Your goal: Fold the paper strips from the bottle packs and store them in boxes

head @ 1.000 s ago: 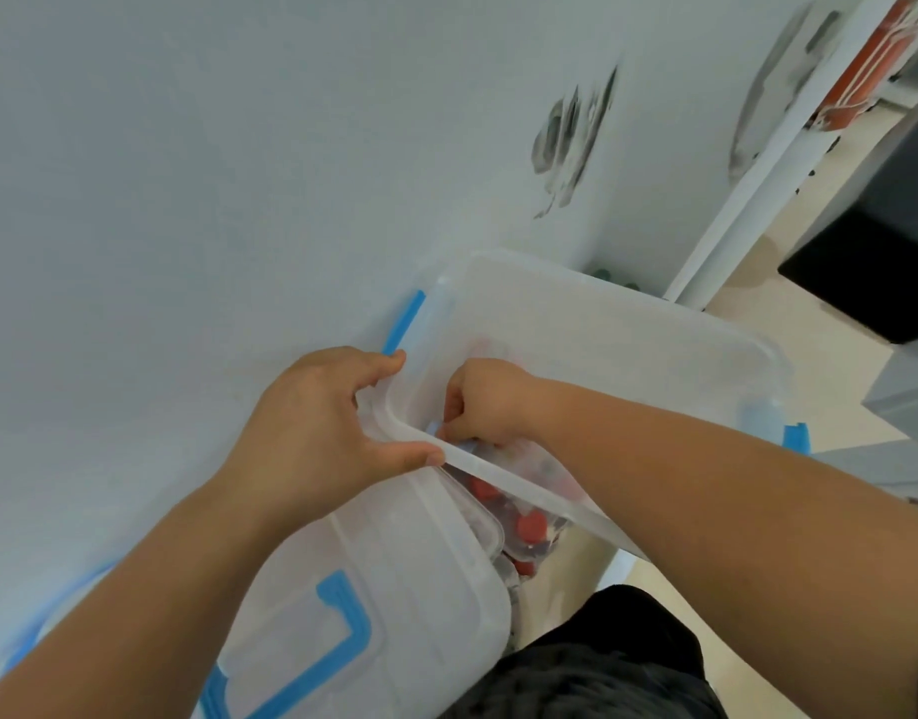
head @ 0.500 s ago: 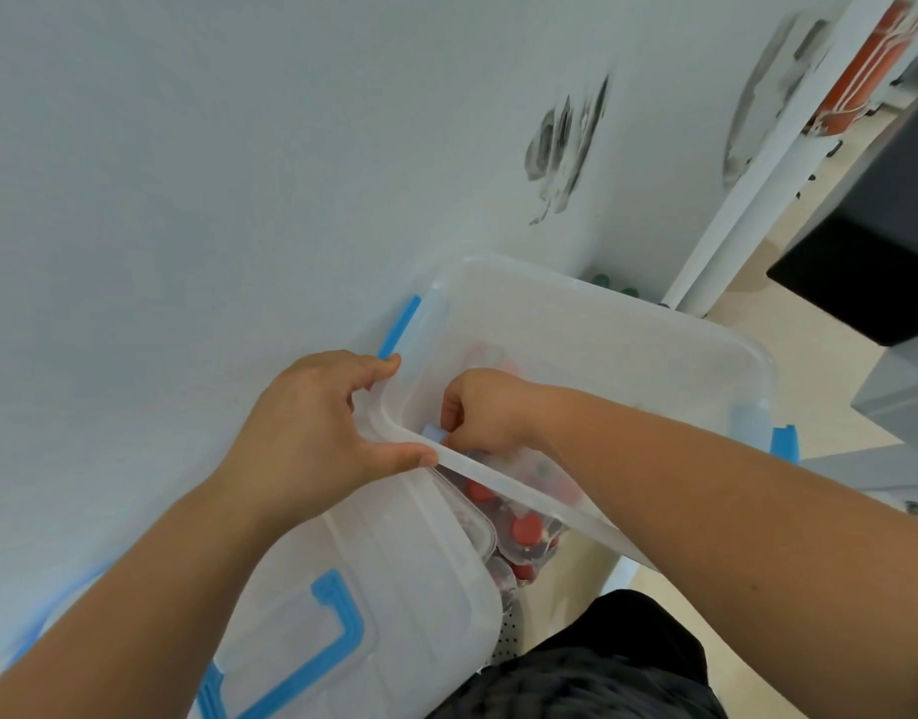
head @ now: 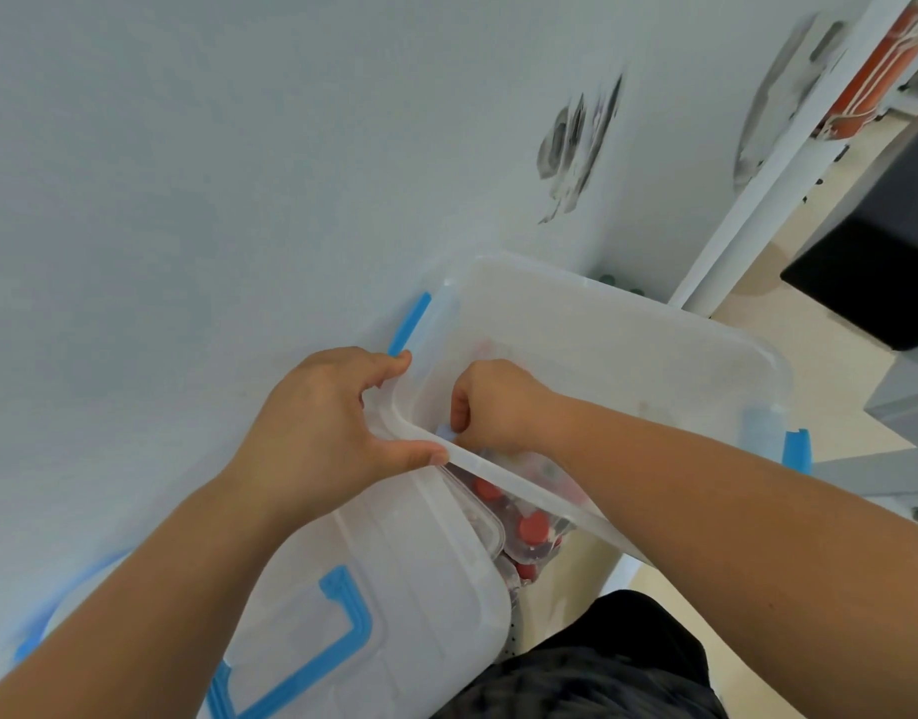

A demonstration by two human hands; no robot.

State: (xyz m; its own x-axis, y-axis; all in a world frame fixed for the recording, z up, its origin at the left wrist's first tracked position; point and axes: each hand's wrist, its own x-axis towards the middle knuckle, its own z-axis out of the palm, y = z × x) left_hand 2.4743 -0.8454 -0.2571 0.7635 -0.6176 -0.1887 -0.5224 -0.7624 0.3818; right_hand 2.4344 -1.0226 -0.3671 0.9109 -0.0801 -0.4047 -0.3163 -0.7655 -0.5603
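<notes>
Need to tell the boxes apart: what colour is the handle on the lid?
Blue; the handle shows best in the head view.

Single wide-angle view, worn on the head. Aimed forward and steeply down, close above the left hand (head: 317, 433) and right hand (head: 498, 402) at the clear box (head: 628, 345). Framed askew: white tabletop (head: 187, 173) filling the upper left, strip of floor (head: 820, 386) along the right edge.

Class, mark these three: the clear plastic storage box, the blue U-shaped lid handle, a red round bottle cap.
Clear plastic storage box (head: 602, 345): head view, far wall.
Blue U-shaped lid handle (head: 361, 627): head view, its bend.
Red round bottle cap (head: 533, 526): head view, its top.
</notes>
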